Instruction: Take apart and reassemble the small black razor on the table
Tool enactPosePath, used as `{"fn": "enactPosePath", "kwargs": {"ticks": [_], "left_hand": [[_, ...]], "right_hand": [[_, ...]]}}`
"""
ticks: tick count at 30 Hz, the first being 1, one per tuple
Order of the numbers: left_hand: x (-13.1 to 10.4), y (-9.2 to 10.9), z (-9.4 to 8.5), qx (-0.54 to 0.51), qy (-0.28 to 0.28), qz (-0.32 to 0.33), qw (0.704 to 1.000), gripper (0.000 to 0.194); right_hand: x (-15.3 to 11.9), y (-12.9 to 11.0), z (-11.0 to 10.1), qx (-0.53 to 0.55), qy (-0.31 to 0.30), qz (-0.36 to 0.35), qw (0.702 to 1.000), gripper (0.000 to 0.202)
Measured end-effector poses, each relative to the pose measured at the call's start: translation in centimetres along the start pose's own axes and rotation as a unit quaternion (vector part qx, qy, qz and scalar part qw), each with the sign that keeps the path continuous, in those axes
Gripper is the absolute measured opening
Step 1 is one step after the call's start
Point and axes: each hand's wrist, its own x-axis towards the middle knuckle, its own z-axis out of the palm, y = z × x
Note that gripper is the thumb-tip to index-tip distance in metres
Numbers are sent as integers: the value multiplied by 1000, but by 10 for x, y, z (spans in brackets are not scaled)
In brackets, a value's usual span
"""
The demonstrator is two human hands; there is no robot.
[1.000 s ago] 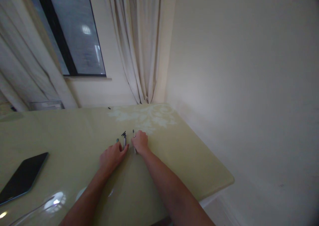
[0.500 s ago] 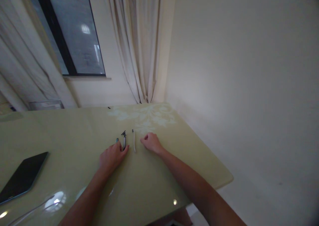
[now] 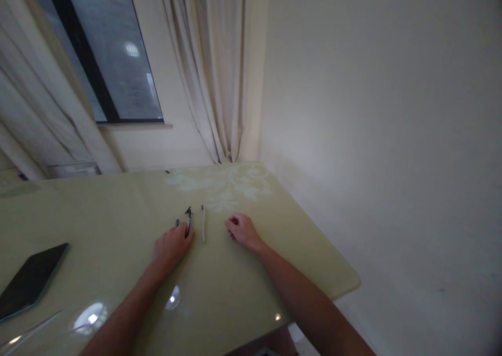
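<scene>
Table [image 3: 251, 283] supports a slim white stick [image 3: 203, 225], located between both hands. Left hand [image 3: 172, 245], fingers bent, covers the near end of a dark-headed tool [image 3: 189, 221]; grip hidden. Right hand [image 3: 242, 229]: fingers loosely curled, contents cannot be determined.

I see a smooth, glossy counter [image 3: 239, 283] mirroring lights. The slim pale stick [image 3: 203, 226] looks like plastic; whether the razor-like tool [image 3: 189, 218] is metal or plastic, I can't tell. The tablet [image 3: 33, 280] reads dark and smooth, the curtain [image 3: 225, 73] soft matt cloth, the wall [image 3: 372, 136] matt.
</scene>
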Motion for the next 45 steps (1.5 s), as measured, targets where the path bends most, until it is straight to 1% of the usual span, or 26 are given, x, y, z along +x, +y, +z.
{"fn": "enactPosePath", "kwargs": {"ticks": [2,3,5,7,9,10,12,14,16,18,19,21,22,25,28,32,36,40,42,45], "left_hand": [[-3,11,-9,-1,23,9,1000,46],[-7,20,-13,-7,44,17,999,45],[-16,42,-15,-33,95,53,993,43],[-27,64,-10,-62,127,118,983,39],[-35,77,1,-102,127,173,971,34],[-37,79,7,-127,122,192,966,33],[-34,74,16,-190,103,215,952,36],[-27,60,19,-276,81,226,931,43],[-19,44,13,-382,69,220,895,42],[-15,32,3,-476,56,202,854,40],[-14,28,-3,-511,42,193,837,43],[-16,25,-11,-557,-1,184,810,54],[-17,25,-14,-572,-21,181,800,56],[-21,27,-15,-603,-50,175,777,53],[-22,28,-13,-624,-61,181,757,48],[-21,28,-12,-639,-78,188,742,47],[-23,29,-13,-651,-88,186,731,50],[-23,32,-9,-664,-76,176,723,52],[-21,31,-6,-666,-66,168,723,51],[-17,27,-3,-668,-29,153,727,49]], "right_hand": [[0,-1,1,37,-9,-12,999,25],[0,-1,2,59,-15,-24,998,30],[0,-4,3,113,-29,-58,991,40],[-2,-8,4,173,-47,-96,979,48],[-4,-11,2,221,-54,-118,967,49],[-5,-13,1,239,-52,-120,962,48],[-6,-15,-3,261,-42,-117,957,47],[-8,-17,-8,267,-51,-117,955,44],[-10,-19,-13,264,-95,-119,952,41],[-13,-21,-16,255,-166,-115,946,38],[-15,-22,-17,251,-199,-111,941,37],[-18,-24,-17,243,-244,-100,933,37],[-20,-24,-16,239,-255,-96,932,38],[-23,-25,-15,224,-267,-90,933,47],[-23,-25,-15,214,-273,-87,934,55],[-24,-25,-17,232,-280,-80,928,50],[-27,-27,-17,246,-254,-68,933,48],[-28,-29,-16,242,-235,-84,938,51],[-27,-29,-15,243,-229,-78,939,53],[-21,-23,-14,262,-211,-54,940,57]]}}
